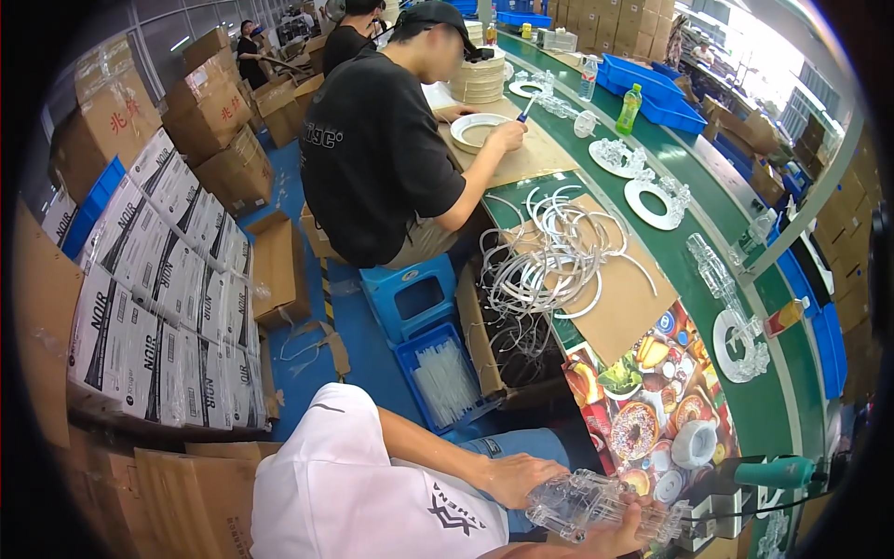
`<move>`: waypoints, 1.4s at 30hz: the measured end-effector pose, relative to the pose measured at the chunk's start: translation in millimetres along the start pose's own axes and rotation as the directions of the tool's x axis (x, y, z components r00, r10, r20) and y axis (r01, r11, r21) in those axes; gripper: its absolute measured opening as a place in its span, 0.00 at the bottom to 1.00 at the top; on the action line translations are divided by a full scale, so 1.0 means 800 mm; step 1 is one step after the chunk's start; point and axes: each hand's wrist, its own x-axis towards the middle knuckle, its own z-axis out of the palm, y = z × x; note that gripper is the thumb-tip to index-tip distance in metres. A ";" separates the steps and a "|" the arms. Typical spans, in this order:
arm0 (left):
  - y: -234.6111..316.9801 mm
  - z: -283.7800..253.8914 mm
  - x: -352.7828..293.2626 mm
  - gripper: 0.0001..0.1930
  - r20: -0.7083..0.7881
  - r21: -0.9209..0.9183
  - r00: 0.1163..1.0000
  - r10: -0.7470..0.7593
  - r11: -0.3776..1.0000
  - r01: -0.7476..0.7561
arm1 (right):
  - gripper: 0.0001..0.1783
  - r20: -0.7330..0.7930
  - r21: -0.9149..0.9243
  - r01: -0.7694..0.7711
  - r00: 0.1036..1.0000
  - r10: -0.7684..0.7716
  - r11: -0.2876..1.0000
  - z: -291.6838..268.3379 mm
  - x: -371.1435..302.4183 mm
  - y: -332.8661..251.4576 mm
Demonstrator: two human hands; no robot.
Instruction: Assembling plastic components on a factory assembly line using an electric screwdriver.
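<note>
A clear plastic housing with ribbed, tube-like parts lies across both of my hands, low in the picture near the table edge. Around its left end my left hand is closed. My right hand grips its right part from below, with the thumb up against the plastic. Right of the housing is a green-handled tool, perhaps an electric screwdriver, with a dark cable. A white roll sits on the food-printed mat just beyond my hands.
A green conveyor carries white rings with clear parts. Curved pale strips pile on cardboard. A co-worker sits ahead, holding a tool over a white ring. Left stand a blue stool, a blue bin of white sticks and stacked boxes.
</note>
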 end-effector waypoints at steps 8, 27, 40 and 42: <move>-0.005 -0.047 -0.004 0.52 0.076 -0.106 0.970 0.231 0.969 -0.223 | 0.21 0.529 -0.003 0.210 0.830 -0.177 0.978 0.053 -0.007 -0.085; 0.030 -0.010 0.089 0.28 0.291 -0.460 0.953 -0.090 0.860 0.221 | 0.36 0.395 -0.545 0.168 0.916 0.075 0.821 -0.045 -0.065 -0.024; 0.006 0.042 0.113 0.17 0.392 -0.550 0.917 0.076 0.818 0.167 | 0.10 -0.755 -0.641 -0.679 0.642 -0.134 0.359 -0.447 -0.219 0.057; 0.004 0.030 0.115 0.17 0.343 -0.557 0.936 0.073 0.819 0.140 | 0.10 -0.737 -0.676 -0.695 0.634 -0.237 0.243 -0.482 -0.219 0.068</move>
